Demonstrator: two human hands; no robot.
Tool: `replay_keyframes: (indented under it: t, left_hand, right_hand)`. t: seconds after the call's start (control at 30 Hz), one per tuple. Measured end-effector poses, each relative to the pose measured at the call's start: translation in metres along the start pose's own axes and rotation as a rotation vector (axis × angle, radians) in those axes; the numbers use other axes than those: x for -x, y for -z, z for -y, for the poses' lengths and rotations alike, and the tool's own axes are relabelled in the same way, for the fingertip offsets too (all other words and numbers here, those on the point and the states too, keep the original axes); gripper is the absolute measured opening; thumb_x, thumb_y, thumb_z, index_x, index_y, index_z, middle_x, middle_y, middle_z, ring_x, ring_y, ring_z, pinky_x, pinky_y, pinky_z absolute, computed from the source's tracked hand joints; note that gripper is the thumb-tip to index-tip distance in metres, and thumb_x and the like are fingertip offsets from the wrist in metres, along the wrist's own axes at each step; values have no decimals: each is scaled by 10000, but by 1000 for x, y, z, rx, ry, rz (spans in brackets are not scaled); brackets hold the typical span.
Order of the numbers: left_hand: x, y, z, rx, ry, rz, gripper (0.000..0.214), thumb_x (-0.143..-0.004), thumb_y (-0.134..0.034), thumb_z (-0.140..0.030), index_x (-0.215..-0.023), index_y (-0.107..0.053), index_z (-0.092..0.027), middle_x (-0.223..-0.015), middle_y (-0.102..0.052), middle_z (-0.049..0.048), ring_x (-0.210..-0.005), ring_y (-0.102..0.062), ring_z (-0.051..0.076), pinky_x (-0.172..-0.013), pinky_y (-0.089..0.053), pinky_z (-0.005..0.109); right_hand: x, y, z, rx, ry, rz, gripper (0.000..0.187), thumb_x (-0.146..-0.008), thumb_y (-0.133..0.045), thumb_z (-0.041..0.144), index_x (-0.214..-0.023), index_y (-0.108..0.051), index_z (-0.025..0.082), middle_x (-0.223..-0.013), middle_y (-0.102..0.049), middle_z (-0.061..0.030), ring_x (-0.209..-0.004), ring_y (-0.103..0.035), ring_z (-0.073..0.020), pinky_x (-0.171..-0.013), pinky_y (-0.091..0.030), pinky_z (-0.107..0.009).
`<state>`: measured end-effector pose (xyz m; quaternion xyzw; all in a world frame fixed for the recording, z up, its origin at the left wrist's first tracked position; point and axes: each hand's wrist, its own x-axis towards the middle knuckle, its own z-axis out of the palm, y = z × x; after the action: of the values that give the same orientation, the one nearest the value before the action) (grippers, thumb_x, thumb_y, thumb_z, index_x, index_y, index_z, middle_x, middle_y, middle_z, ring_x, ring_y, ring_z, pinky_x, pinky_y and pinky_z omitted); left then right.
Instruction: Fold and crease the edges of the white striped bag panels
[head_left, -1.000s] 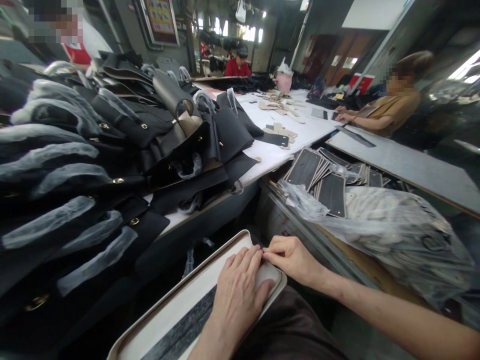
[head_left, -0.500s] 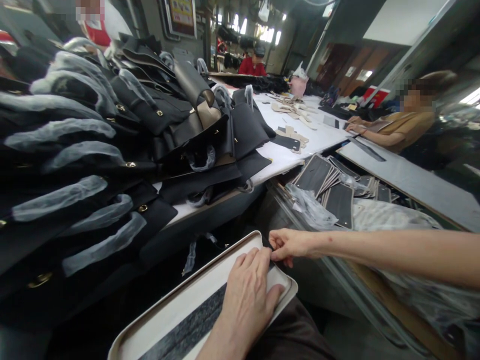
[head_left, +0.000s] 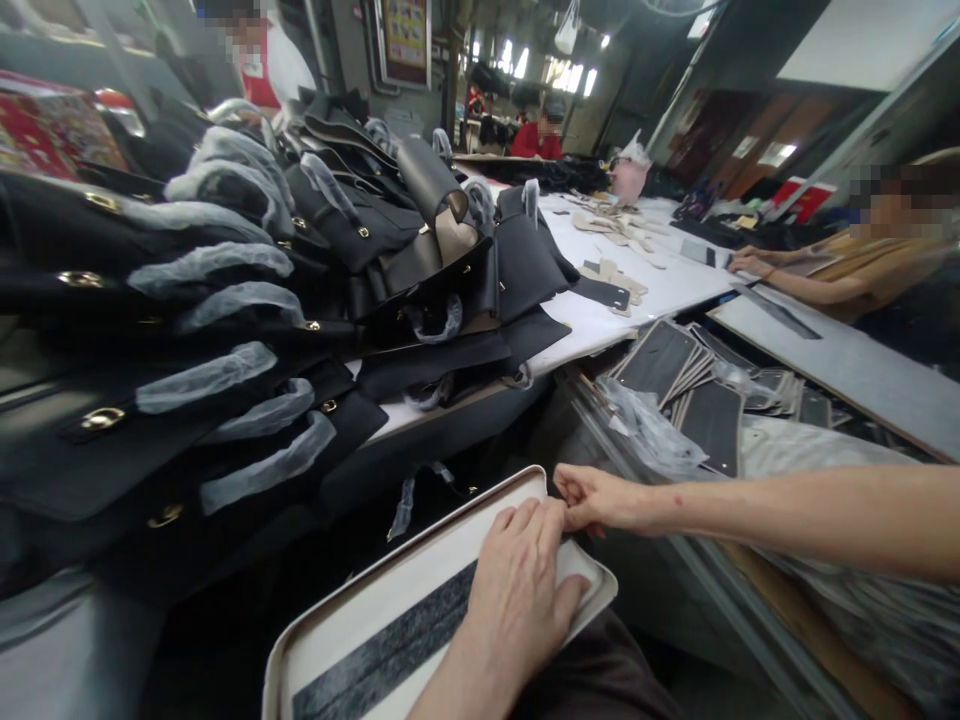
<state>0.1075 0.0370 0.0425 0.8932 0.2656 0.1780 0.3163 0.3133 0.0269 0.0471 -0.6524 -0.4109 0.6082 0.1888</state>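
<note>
Two hands, pale panel point(head_left: 450, 555): left hand point(head_left: 525, 590) flat, right hand point(head_left: 600, 500) pinching edge (poster point(head_left: 405, 40) lettering blurred).

place: bag-making workshop | signs: stacked black bags point(head_left: 247, 300) (handles wrapped), cut pieces point(head_left: 622, 225), long worktable point(head_left: 660, 285)

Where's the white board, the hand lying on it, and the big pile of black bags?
white board point(head_left: 420, 580), head view, on its pale face above the dark strip.
left hand point(head_left: 525, 590), head view, on the back of the hand.
black bags point(head_left: 525, 265), head view, on one bag's black side.
</note>
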Motion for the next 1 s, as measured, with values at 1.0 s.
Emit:
replay_keyframes:
  t: [1.0]
  left_hand:
    - [190,51,71,851,798,-1268,427,-787,-711,-408,-1146,-573,-224,-1196,-631,64,-1113,-591,197,-1007,-420,331]
  right_hand:
    - [-8,-184,86,938,1285,232,72,-949,-505,180,-968,-574,191,-1022,-605,-61,-930,-507,-213,-840,-413,-381]
